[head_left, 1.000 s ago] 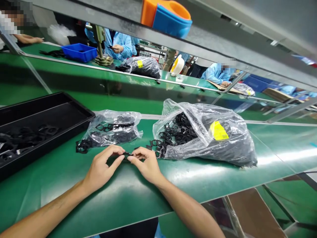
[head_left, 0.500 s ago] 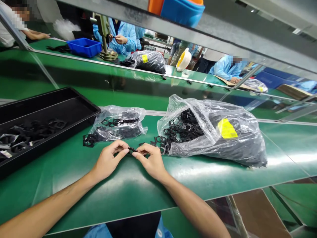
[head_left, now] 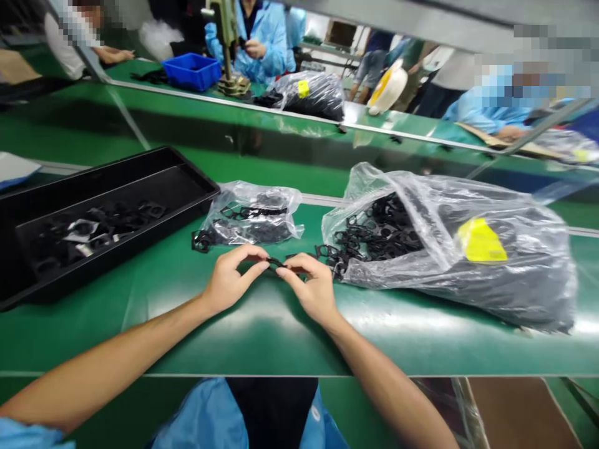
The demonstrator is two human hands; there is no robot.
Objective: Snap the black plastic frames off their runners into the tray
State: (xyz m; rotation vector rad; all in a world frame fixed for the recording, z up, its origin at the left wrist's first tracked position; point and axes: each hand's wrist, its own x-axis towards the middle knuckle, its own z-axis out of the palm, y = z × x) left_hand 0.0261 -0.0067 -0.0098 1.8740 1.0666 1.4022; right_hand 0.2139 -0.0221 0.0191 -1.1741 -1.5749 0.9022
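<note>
Left hand [head_left: 229,280] and right hand [head_left: 312,290] pinch a small black piece [head_left: 276,263], its shape hidden between them.

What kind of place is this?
It looks like a factory workshop: there's a long green conveyor belt, a worker in a blue smock, and a big plastic bag holding small black parts.

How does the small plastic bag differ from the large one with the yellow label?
The small plastic bag is far smaller and flatter than the large plastic bag. The large one carries a yellow label; the small one shows none. Both are clear and hold black frame-shaped parts, and both lie on the green belt.
</note>
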